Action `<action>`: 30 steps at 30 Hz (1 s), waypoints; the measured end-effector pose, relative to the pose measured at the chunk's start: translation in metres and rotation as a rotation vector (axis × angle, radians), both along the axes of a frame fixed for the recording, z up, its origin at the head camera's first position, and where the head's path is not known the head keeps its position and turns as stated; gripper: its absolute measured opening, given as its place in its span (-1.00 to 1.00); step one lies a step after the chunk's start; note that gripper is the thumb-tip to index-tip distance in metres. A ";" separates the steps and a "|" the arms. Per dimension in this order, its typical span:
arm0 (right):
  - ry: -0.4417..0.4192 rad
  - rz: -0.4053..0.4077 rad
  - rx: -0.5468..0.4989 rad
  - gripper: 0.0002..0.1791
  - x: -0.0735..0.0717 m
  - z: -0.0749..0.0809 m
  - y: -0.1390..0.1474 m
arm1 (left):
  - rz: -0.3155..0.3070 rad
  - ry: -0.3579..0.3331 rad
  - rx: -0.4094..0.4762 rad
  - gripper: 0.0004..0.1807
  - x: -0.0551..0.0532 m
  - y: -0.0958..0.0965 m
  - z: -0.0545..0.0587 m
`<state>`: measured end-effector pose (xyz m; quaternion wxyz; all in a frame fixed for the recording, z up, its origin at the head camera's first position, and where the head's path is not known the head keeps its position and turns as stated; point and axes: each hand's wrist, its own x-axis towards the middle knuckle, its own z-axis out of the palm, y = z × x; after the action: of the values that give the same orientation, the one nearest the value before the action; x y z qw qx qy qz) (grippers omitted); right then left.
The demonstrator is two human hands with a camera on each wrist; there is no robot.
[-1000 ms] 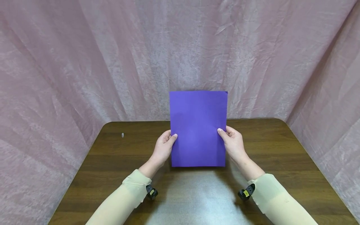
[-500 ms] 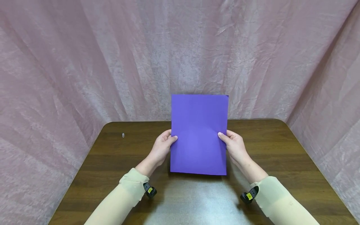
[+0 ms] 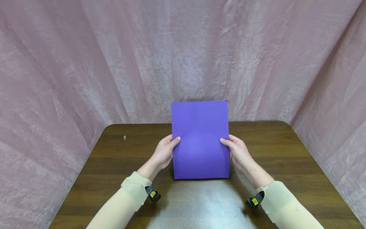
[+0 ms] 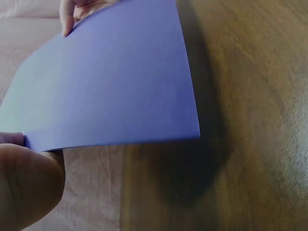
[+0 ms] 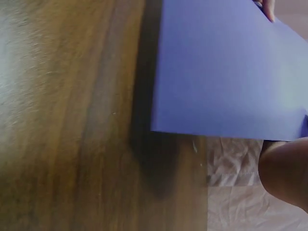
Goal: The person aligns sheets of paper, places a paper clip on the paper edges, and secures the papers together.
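A rectangular purple sheet of paper point(image 3: 200, 127) is held up above the table in the head view, its face toward me. My left hand point(image 3: 165, 150) pinches its left edge, thumb on the near face and the other fingers mostly hidden behind. On the opposite edge my right hand point(image 3: 239, 152) pinches it the same way. Both wrist views show the paper point(image 4: 115, 77) bowed slightly, its lower edge apart from the tabletop and casting a shadow. In the right wrist view the paper point(image 5: 216, 72) covers much of the upper right.
The brown wooden table point(image 3: 286, 165) spreads below the hands. A small paper clip point(image 3: 124, 137) lies near its far left corner. Pink curtains point(image 3: 200, 47) hang behind the far edge and along both sides.
The paper's top edge has come down in the head view, and its lower edge sits slightly nearer me. Both hands have kept their hold and dropped a little.
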<state>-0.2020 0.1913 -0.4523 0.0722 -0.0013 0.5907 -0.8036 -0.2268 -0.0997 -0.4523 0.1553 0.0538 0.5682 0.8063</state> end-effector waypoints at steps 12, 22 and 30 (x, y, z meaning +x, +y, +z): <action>-0.114 0.166 -0.010 -0.77 -0.015 -0.007 0.009 | 0.002 -0.041 -0.021 -0.74 0.003 0.001 -0.016; -0.170 0.213 -0.038 -0.75 -0.014 -0.011 0.009 | -0.024 0.013 -0.083 -0.73 0.004 0.000 -0.020; -0.182 0.196 -0.030 -0.80 -0.013 -0.014 0.007 | -0.023 0.031 -0.087 -0.76 0.006 0.002 -0.023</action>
<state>-0.2153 0.1982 -0.4662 0.2035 0.0130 0.5668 -0.7982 -0.2211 -0.0977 -0.4755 0.1578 0.0662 0.6044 0.7781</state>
